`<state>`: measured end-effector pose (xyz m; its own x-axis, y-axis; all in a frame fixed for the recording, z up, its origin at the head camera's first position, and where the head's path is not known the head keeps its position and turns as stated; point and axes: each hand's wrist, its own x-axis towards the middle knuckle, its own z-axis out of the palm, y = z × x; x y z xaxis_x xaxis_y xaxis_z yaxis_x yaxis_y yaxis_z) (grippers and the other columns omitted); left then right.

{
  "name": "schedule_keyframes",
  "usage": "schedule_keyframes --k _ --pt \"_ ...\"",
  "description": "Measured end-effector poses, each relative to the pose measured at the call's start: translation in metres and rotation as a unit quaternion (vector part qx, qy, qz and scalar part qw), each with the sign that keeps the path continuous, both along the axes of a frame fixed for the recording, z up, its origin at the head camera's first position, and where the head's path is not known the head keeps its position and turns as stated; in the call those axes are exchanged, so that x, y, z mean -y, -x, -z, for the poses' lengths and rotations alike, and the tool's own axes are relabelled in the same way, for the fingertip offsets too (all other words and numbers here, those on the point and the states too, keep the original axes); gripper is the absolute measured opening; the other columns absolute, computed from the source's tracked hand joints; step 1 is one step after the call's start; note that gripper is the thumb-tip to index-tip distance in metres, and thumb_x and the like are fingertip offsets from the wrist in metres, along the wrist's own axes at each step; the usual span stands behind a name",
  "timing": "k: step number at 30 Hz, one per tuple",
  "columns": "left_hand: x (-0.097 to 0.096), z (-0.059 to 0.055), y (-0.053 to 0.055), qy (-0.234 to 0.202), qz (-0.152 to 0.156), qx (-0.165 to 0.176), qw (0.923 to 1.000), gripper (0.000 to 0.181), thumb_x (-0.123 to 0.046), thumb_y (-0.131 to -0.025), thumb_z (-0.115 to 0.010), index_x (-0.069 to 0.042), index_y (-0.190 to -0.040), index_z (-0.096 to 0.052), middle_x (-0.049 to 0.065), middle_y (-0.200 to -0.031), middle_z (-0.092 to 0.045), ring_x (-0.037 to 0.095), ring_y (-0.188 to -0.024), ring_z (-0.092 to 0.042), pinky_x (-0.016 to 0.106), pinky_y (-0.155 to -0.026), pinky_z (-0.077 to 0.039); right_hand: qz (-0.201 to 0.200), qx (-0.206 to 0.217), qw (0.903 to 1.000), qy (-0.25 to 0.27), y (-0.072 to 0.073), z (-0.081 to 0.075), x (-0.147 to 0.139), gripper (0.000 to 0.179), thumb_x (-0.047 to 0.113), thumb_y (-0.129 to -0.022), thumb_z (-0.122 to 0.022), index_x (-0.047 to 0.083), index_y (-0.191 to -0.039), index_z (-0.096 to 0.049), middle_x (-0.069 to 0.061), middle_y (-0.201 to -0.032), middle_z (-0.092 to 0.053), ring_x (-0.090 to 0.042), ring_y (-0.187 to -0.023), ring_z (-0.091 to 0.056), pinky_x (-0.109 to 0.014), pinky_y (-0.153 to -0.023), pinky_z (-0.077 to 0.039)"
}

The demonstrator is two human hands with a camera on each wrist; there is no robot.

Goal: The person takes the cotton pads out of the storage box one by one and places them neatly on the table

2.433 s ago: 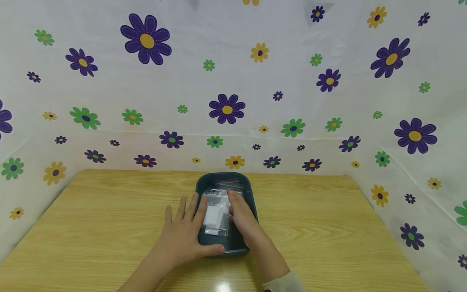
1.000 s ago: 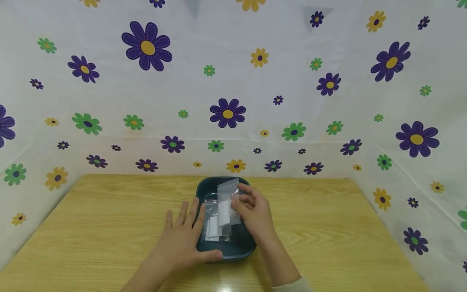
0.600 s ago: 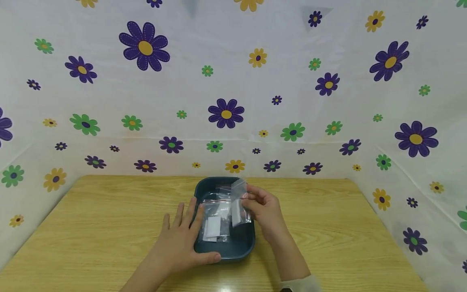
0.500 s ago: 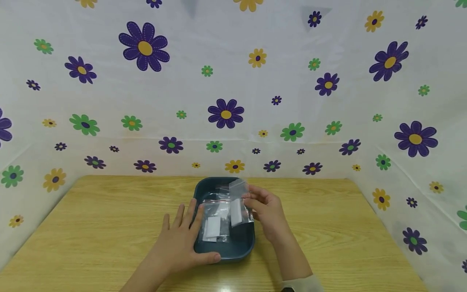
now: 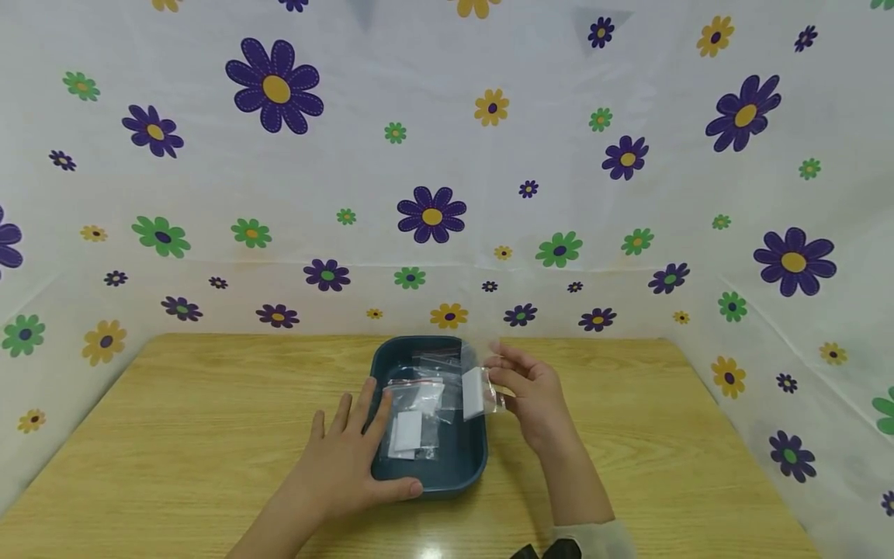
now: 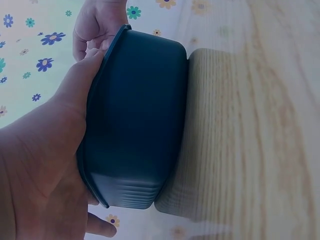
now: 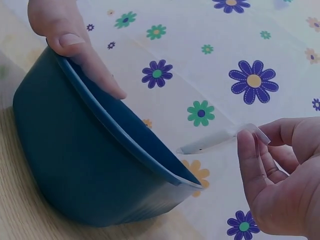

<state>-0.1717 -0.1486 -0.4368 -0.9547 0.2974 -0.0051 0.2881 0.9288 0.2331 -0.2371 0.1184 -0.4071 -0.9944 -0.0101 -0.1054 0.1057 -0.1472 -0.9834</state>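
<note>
- L hand (image 5: 348,464) is resting on dark blue bin (image 5: 461,462), fingers spread
- R hand (image 5: 538,396) is pinching clear baggie (image 5: 474,393) nr bin
- wood tbl (image 5: 615,435) is holding bin, w/ floral cloth (image 5: 335,163) hanging bhnd

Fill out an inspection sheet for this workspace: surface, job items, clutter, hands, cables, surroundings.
Surface: wood-grain table, glare spot at the near edge of the head view.
Job items: dark teal bin on the table; inside, overlapping clear bags, at least some with white pieces; exact count unclear.
Clutter: nothing seen.
Left hand: fingers spread at the bin's left rim, thumb on the near rim.
Right hand: pinches another bag with white contents by the bin's right rim.
Cables: nothing seen.
Surroundings: white flower-print backdrop; dark item by the right cuff, cut off, unidentifiable.
</note>
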Motion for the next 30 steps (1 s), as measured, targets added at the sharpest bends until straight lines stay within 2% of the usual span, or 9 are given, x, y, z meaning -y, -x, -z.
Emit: schedule_keyframes --k 8,14,19,23,30 --pt "0.0 0.002 0.001 -0.005 -0.001 -0.001 1.0 0.127 -0.095 -0.067 -0.049 -0.017 -0.162 -0.017 0.014 -0.168 -0.006 0.051 -0.146 -0.022 0.078 -0.108 -0.018 0.012 0.007 0.9998 0.015 0.0 0.0 -0.01 0.038 0.005 -0.094 -0.066 0.011 -0.131 -0.065 -0.012 -0.12 -0.067 -0.019 -0.101 -0.066 -0.032 -0.084 -0.058" --pt "0.013 0.004 0.003 -0.008 -0.004 -0.021 0.9998 0.129 -0.096 -0.067 -0.046 -0.013 -0.161 -0.016 0.016 -0.167 -0.009 0.053 -0.146 -0.023 0.078 -0.107 -0.02 0.017 0.009 0.9989 0.043 0.003 0.0 -0.013 0.039 0.004 -0.094 -0.063 0.009 -0.133 -0.063 -0.009 -0.116 -0.068 -0.018 -0.097 -0.066 -0.029 -0.081 -0.057" --pt "0.025 0.007 0.002 0.008 -0.008 -0.034 0.9994 0.127 -0.095 -0.067 -0.047 -0.015 -0.161 -0.019 0.015 -0.167 -0.011 0.051 -0.148 -0.016 0.076 -0.11 -0.016 0.006 0.025 0.9978 0.062 0.004 0.003 -0.011 0.039 0.004 -0.095 -0.062 0.009 -0.133 -0.062 -0.003 -0.109 -0.069 -0.017 -0.097 -0.065 -0.028 -0.081 -0.057" --pt "0.031 0.008 0.001 0.016 0.003 -0.057 0.9982 0.125 -0.094 -0.068 -0.05 -0.014 -0.16 -0.023 0.015 -0.167 -0.015 0.05 -0.15 -0.009 0.075 -0.112 -0.012 0.014 0.027 0.9978 0.058 0.007 0.008 -0.012 0.037 0.005 -0.096 -0.061 0.007 -0.133 -0.062 -0.001 -0.104 -0.069 -0.015 -0.093 -0.065 -0.028 -0.08 -0.057" --pt "0.034 0.008 0.004 0.026 0.032 -0.071 0.9966 0.124 -0.091 -0.073 -0.048 -0.004 -0.158 -0.023 0.014 -0.167 -0.009 0.037 -0.154 -0.006 0.066 -0.118 -0.013 0.018 0.039 0.9969 0.066 0.011 0.015 -0.013 0.038 0.008 -0.095 -0.063 0.003 -0.133 -0.061 0.002 -0.097 -0.068 -0.013 -0.086 -0.063 -0.028 -0.078 -0.055"
